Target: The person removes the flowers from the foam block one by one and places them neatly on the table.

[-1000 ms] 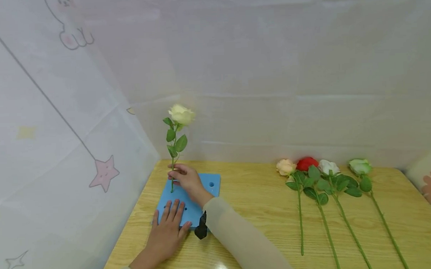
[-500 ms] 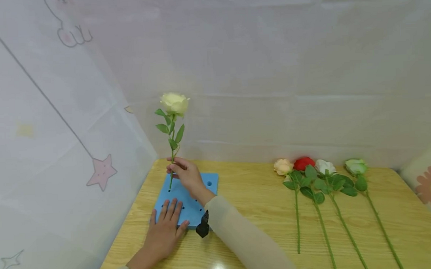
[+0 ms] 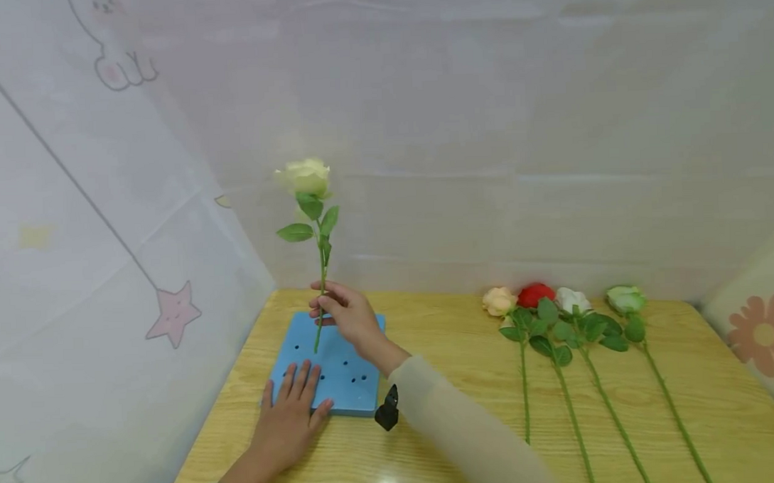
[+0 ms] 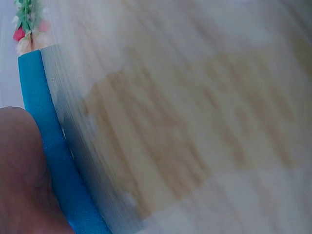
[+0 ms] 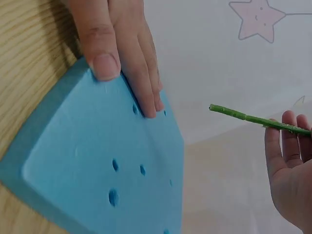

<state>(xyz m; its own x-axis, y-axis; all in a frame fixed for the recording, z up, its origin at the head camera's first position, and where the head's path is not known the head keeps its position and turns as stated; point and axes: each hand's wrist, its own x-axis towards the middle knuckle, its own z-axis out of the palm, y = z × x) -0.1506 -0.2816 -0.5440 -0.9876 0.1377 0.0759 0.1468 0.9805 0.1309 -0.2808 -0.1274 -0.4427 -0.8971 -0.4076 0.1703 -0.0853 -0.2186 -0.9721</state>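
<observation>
A pale yellow rose (image 3: pixel 306 178) stands nearly upright in my right hand (image 3: pixel 353 321), which pinches its green stem between thumb and fingers. In the right wrist view the cut end of the stem (image 5: pixel 226 112) hangs free, apart from the blue foam block (image 5: pixel 87 146). Small dark holes dot the top of that block. My left hand (image 3: pixel 284 419) lies flat on the block's near left part with fingers straight; its thumb (image 5: pixel 105 66) rests at the edge. The left wrist view shows the block's side (image 4: pixel 48 122) and part of the hand.
To the right on the wooden table (image 3: pixel 442 353) lie a peach rose (image 3: pixel 499 301), a red rose (image 3: pixel 536 294), a white rose (image 3: pixel 572 300) and a green-white rose (image 3: pixel 626 299), stems toward me. A pale cloth wall (image 3: pixel 435 161) rises behind. A black device (image 3: pixel 387 410) hangs at the right wrist.
The rose has lifted, its stem end leaving the far left hole area and shifting right and clear of the block. My left hand stays on the block while the head view drifts slightly.
</observation>
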